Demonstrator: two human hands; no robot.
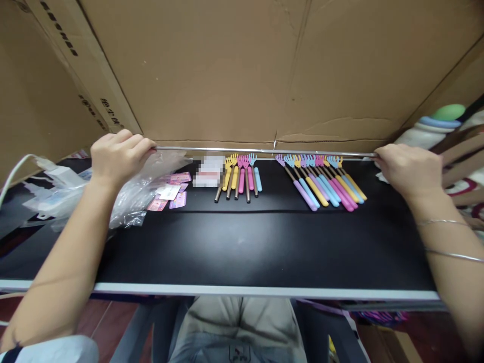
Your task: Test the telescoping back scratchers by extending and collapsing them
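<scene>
A long thin metal rod point(264, 150) runs level across the far side of the desk, in front of the cardboard. My left hand point(119, 156) is closed round its left end, and my right hand point(410, 166) grips its right end. Below the rod lie two groups of back scratchers with small claw heads. The right group point(321, 184) has purple, blue, yellow and pink handles. In the left group point(242, 176), bare metal shafts lie among yellow, pink and blue handles. Beside my left wrist is a clear plastic bag point(132, 189).
Small pink and purple cards point(177, 189) and a pixelated white item point(209, 171) lie on the black desk point(242, 247). Cardboard point(227, 70) walls off the back. A white bottle point(427, 128) with a green top stands far right. A white cable point(15, 174) curves at left.
</scene>
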